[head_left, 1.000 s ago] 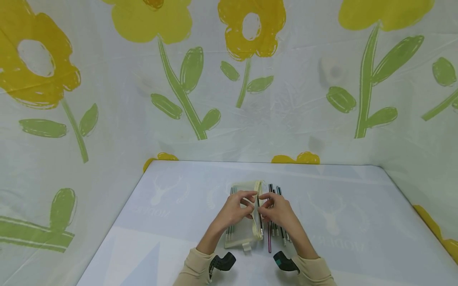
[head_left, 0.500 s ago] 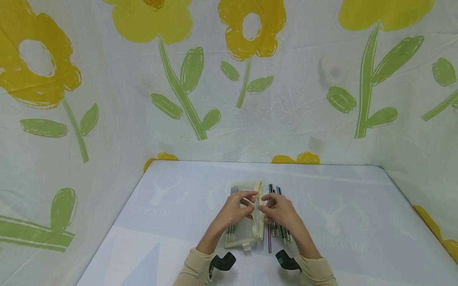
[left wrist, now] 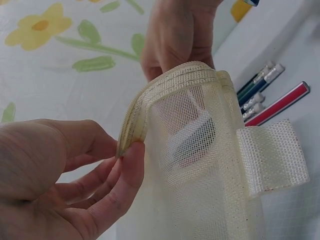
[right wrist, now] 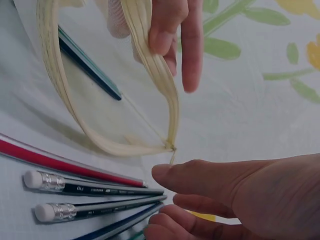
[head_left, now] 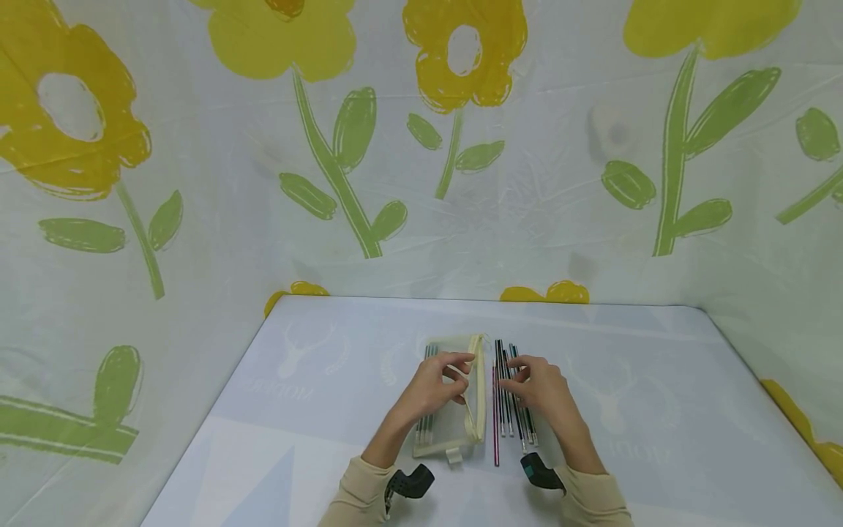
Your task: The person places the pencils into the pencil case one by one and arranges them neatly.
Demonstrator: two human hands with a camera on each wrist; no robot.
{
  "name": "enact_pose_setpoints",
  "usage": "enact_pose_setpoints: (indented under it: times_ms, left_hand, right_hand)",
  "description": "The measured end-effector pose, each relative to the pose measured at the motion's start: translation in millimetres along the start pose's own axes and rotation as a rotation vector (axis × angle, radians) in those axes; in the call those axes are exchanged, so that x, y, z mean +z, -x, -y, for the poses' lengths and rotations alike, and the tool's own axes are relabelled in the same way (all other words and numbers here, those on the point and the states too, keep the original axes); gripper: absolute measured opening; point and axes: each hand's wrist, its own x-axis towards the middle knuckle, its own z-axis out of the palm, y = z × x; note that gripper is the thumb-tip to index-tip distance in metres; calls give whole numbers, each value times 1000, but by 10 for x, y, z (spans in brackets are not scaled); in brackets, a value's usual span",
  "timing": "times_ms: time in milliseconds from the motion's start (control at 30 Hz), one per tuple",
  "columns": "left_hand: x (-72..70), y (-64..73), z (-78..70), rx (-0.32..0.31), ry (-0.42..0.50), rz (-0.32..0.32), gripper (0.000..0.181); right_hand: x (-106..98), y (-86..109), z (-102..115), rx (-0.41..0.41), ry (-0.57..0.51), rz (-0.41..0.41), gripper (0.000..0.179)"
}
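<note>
A cream mesh pencil case (head_left: 451, 442) lies unzipped on the table, with several pale-green-looking pencils (head_left: 425, 430) inside along its left. My left hand (head_left: 435, 384) pinches the zippered edge of its opening between thumb and fingers, lifting that side, as the left wrist view shows close up. Right of the case, several dark pencils (head_left: 506, 417) with white erasers lie in a loose row beside a red pencil (right wrist: 65, 163). Over this row is my right hand (head_left: 545, 388), thumb and fingers apart, holding nothing. In the right wrist view, its fingertips overlap the pencils' far ends.
A white fabric tab (left wrist: 272, 156) sticks out from the near end of the case. Black camera mounts (head_left: 411, 483) sit at both wrists, low over the pale patterned table (head_left: 632, 351). A flower-printed curtain (head_left: 527, 241) encloses the table's back and sides.
A dark pencil held upright at the case opening one second ago has left my right hand, going into the case. That hand has moved right, over the loose pencils. My left hand stays put.
</note>
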Motion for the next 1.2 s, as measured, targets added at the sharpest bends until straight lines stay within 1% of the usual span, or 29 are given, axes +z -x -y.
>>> enact_pose_setpoints:
  times_ms: [167, 333, 433, 700, 833, 933, 1067, 1200]
  left_hand:
    - [1, -4, 4, 3, 3, 1, 46]
    - [1, -5, 11, 0, 0, -4, 47]
    - [0, -6, 11, -2, -2, -6, 46]
    - [-9, -2, 3, 1, 7, -6, 46]
    - [-13, 4, -2, 4, 19, -7, 46]
    - [-14, 10, -5, 3, 26, -6, 47]
    - [-15, 13, -2, 1, 39, -9, 47]
    - [-14, 7, 4, -1, 51, -15, 46]
  right_hand:
    - [-30, -34, -87, 50, 7, 0, 49]
    - [-80, -33, -164, 90, 35, -21, 46]
    - [-100, -31, -193, 95, 44, -31, 44]
    - [-121, -35, -219, 107, 43, -27, 40]
    - [-147, -35, -256, 128, 58, -50, 38]
    - [-168, -27, -276, 141, 55, -57, 39]
    - [-173, -26, -277, 151, 29, -40, 43]
    - [-166, -30, -270, 155, 28, -26, 46]
